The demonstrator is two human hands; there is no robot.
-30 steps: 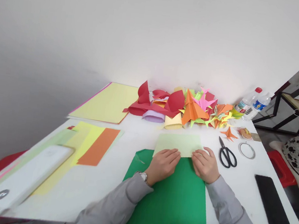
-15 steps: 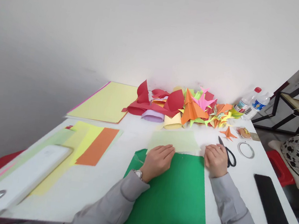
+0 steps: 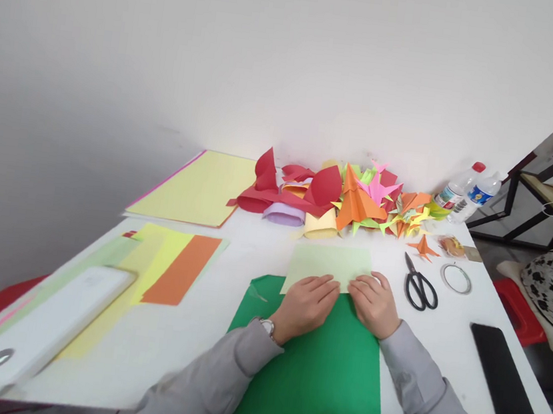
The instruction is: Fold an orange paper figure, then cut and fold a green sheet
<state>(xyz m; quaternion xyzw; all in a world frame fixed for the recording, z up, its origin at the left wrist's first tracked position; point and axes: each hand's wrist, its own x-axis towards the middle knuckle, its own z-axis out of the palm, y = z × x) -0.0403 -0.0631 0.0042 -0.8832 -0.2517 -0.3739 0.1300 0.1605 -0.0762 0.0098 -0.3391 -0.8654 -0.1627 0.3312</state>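
Observation:
A pale green sheet of paper (image 3: 327, 263) lies across the far edge of a dark green sheet (image 3: 321, 374) on the table. My left hand (image 3: 307, 308), with a watch at the wrist, grips the near edge of the pale sheet, its fingers together. Close beside it, my right hand (image 3: 374, 304) pinches the same edge further right. The fingertips of both hands are partly hidden from this angle. To the right of my right hand lie black-handled scissors (image 3: 418, 288), slightly spread.
Folded paper planes (image 3: 357, 203) and curled red paper pieces (image 3: 308, 197) are heaped by the wall. Coloured sheets (image 3: 181, 269) and a long white box (image 3: 51, 320) lie left. A tape roll (image 3: 456, 279), black phone (image 3: 506, 379) and bottles (image 3: 453, 188) stand right; a person sits beyond.
My right hand has moved left from beside the scissors onto the paper's near edge, uncovering the scissors. My left hand has slid slightly right, and the pale sheet has shifted nearer and straightened.

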